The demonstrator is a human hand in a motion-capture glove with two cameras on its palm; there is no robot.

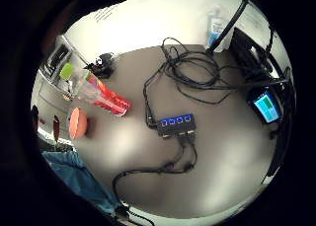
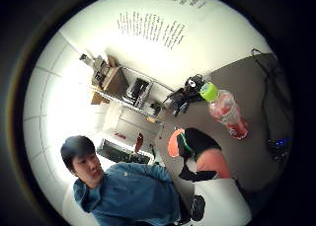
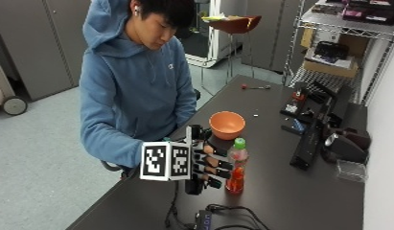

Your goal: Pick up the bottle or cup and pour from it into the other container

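A clear bottle (image 3: 237,165) with a green cap and red drink stands upright on the dark table (image 3: 279,191). Just behind it sits an orange bowl (image 3: 227,124), which looks empty. My gloved right hand (image 3: 206,163) is beside the bottle on the person's side, fingers stretched toward it and not curled round it. Whether the fingertips touch it, I cannot tell. The palm views show the bottle (image 1: 106,95) (image 2: 227,112) a short way off, with the bowl (image 1: 77,122) (image 2: 173,143) beside it.
A black hub (image 1: 175,125) with blue lights and tangled cables (image 1: 197,73) lies on the table near the front edge. Black devices (image 3: 311,139) stand along the table's right side. A lit phone (image 1: 266,107) and a wire shelf (image 3: 337,38) are beyond them.
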